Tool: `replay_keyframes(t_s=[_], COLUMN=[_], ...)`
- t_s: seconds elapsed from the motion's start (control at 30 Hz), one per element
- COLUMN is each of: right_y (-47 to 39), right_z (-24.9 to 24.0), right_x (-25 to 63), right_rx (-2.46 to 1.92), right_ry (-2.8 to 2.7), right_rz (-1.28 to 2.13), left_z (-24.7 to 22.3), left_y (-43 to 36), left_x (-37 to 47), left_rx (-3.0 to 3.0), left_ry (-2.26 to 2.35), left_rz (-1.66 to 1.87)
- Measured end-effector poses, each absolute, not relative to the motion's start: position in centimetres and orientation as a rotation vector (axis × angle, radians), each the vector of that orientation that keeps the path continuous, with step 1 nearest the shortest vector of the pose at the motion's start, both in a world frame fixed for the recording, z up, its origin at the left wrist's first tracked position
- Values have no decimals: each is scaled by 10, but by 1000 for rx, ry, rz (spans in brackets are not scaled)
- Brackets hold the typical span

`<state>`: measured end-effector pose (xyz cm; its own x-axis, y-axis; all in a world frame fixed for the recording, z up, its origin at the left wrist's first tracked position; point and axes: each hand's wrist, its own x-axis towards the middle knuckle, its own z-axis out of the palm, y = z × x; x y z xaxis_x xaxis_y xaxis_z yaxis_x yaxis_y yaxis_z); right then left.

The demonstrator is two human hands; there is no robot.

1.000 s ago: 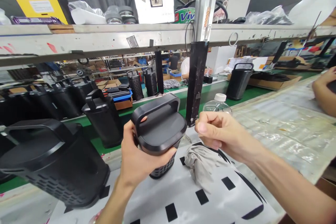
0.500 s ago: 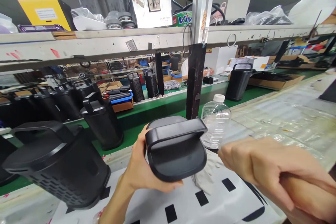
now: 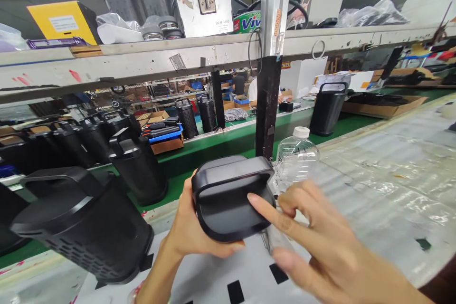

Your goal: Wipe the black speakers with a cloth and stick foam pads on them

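Observation:
My left hand [image 3: 192,228] is wrapped round a black housing with a carry handle [image 3: 224,211], its top tilted toward me. The thumb lies along the near side. Over the housing's right part reaches my right hand [image 3: 320,237], index finger stretched out and thumb apart, with nothing seen in it. The index fingertip is at the top surface beneath the handle; whether it touches I cannot tell. A clear plastic bottle [image 3: 297,156] with a white cap stands just behind, partly covered by my right hand.
A larger black perforated housing [image 3: 89,228] stands at left, with several similar ones behind. A post [image 3: 267,104] rises ahead to a loaded shelf [image 3: 142,54]. A green belt [image 3: 228,145] runs behind the work surface. Another person [image 3: 252,91] sits beyond.
My right hand has moved left from beside the bottle to the housing, changing from a closed fist to a stretched index finger. The housing has shifted slightly left and tilted a little.

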<state>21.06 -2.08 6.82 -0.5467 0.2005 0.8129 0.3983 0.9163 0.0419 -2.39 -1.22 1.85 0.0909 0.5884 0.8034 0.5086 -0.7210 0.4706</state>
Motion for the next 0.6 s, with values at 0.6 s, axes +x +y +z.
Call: replay_keyframes(t_s=[0.6], right_y=[16], right_z=[7], right_x=[181], right_rx=[-600], right_ry=[-1916], right_rz=[1514], left_z=[63], left_y=[-13], left_x=[-26], left_rx=[797], left_ry=[975], left_rz=[1838])
